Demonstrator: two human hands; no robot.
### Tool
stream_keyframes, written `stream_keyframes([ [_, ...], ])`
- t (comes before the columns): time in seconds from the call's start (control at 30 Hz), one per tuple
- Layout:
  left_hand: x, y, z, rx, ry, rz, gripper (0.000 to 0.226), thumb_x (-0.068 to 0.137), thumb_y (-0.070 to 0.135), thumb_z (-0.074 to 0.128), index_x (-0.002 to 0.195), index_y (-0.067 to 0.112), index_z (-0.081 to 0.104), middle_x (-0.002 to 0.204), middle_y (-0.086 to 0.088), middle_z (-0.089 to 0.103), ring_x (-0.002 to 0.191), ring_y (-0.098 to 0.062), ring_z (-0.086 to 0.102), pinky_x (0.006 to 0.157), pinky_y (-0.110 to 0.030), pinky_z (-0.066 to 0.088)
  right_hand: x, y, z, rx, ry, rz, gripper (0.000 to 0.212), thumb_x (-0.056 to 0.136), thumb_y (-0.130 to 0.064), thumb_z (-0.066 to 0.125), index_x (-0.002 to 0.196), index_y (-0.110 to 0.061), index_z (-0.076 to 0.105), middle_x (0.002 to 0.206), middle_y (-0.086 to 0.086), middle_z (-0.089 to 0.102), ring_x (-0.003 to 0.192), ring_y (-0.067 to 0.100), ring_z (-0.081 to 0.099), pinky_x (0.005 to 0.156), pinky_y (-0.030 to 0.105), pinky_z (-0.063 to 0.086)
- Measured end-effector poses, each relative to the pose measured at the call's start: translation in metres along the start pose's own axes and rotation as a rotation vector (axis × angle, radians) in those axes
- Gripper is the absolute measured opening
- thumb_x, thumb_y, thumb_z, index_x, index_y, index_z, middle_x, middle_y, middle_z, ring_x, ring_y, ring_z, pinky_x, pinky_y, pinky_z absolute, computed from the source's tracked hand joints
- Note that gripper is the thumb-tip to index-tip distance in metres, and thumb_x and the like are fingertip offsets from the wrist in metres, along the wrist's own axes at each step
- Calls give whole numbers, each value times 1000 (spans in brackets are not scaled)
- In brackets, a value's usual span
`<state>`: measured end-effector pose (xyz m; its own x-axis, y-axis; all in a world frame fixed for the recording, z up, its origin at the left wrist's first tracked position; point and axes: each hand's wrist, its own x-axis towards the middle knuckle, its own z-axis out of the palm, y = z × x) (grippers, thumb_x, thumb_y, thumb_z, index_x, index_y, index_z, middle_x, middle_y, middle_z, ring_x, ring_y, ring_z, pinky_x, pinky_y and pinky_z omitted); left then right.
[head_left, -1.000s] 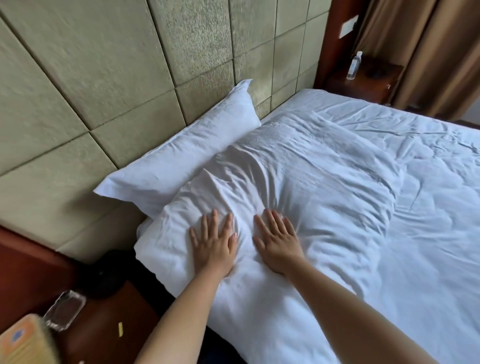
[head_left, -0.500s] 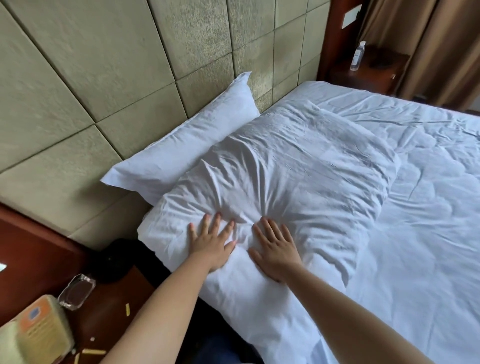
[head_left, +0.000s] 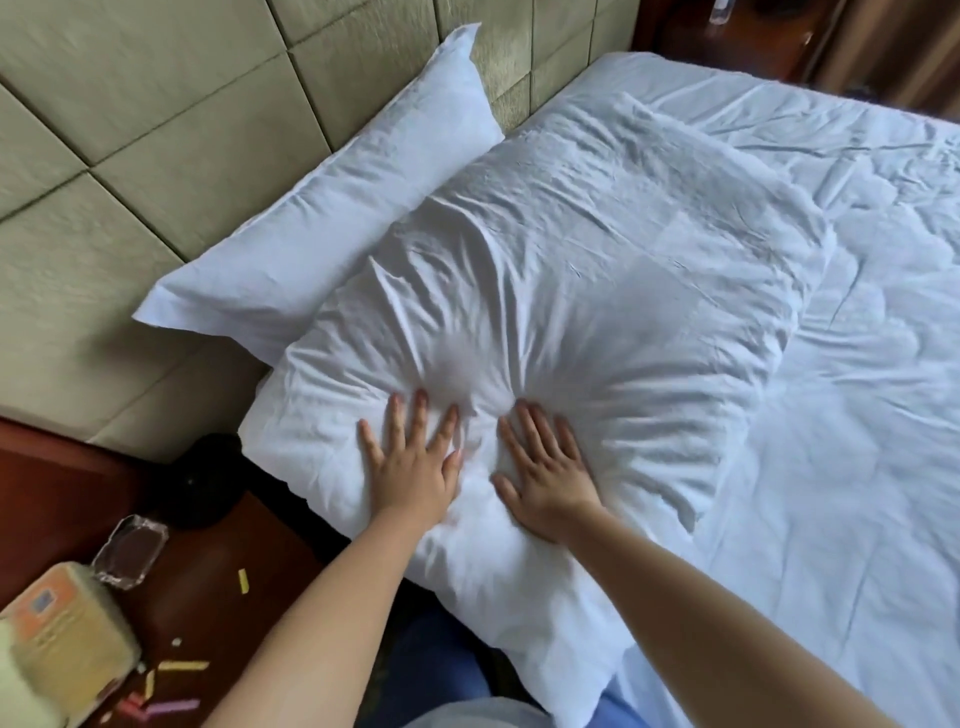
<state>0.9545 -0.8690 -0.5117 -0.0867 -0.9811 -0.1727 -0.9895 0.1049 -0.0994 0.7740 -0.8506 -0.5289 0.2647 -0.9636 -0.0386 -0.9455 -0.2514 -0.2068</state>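
A large white pillow (head_left: 597, 270) lies on the bed, creased around a dent near its close end. My left hand (head_left: 413, 462) and my right hand (head_left: 545, 467) press flat on that end, side by side, fingers straight and spread. A second white pillow (head_left: 332, 208) leans against the padded headboard (head_left: 156, 119) just behind the first one and is partly covered by it.
A white duvet (head_left: 857, 415) covers the bed to the right. At the lower left stands a dark wooden nightstand (head_left: 218, 597) with a glass ashtray (head_left: 130, 551), an orange and cream box (head_left: 62, 639) and scattered coloured paper bits. Another nightstand with a bottle (head_left: 722, 10) is at the top right.
The view has tilted downward and closer. Both hands stay flat on the pillow and have slid slightly toward its near end, deepening the dent and creases.
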Motion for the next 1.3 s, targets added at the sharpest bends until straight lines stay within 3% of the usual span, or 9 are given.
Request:
stream_keyframes([
  [0.07,18,-5,-7,58,-93,-9,55,94,52,24,148,41,23,159,-3,16,145,-32,10,107,-66,3,24,0,-10,-48,-29,-40,67,76,-55,42,121,-10,64,130,14,57,123,33,53,110,39,15],
  [0.13,31,-13,-25,45,21,86,50,92,47,33,140,35,43,144,-7,43,130,-34,37,104,-60,22,48,2,-30,-50,65,-102,52,74,-52,47,101,-13,69,109,10,60,104,32,58,102,36,25],
  [0.27,56,-44,-55,20,414,259,37,84,30,42,114,20,61,91,-4,60,81,-30,59,79,-42,42,90,2,-58,-32,190,-108,52,78,-47,45,114,-15,65,128,15,56,120,31,47,108,42,24],
  [0.37,77,-59,-73,-57,279,70,49,90,37,33,134,25,52,124,-11,57,107,-32,56,93,-49,43,123,-11,-85,-58,140,-88,57,91,-45,35,143,-23,43,152,14,33,141,31,31,116,44,9],
  [0.5,115,-70,-81,-219,54,-54,53,98,51,13,150,42,9,160,0,9,147,-22,9,115,-51,11,176,-19,-99,-38,-11,-28,62,99,-52,24,153,-32,-1,161,2,-4,148,22,-8,117,45,-11],
  [0.8,214,-75,-73,-288,-183,-77,57,97,56,18,150,42,0,161,3,-4,148,-22,-1,115,-55,1,260,-5,-75,-31,-156,147,74,90,-70,20,152,-35,2,160,2,-13,147,17,-15,115,44,-17],
  [1.03,290,-136,-89,-341,73,48,41,96,25,41,136,20,47,121,-12,62,110,-32,57,88,-37,46,340,-26,-84,23,-91,92,66,93,-57,28,147,-21,31,160,10,7,148,24,0,119,37,-6],
  [1.13,325,-165,-92,-238,158,41,52,88,23,50,140,19,44,136,-8,51,123,-30,45,100,-40,37,382,-43,-87,-11,-94,7,59,97,-49,33,148,-22,30,161,9,2,148,24,0,118,35,-7],
  [1.3,377,-191,-86,-199,40,-210,84,86,65,45,152,28,8,160,-9,7,145,-32,9,114,-55,6,451,-62,-82,60,-160,99,60,100,-30,35,153,-27,7,160,4,-14,148,23,-10,119,40,-4],
])
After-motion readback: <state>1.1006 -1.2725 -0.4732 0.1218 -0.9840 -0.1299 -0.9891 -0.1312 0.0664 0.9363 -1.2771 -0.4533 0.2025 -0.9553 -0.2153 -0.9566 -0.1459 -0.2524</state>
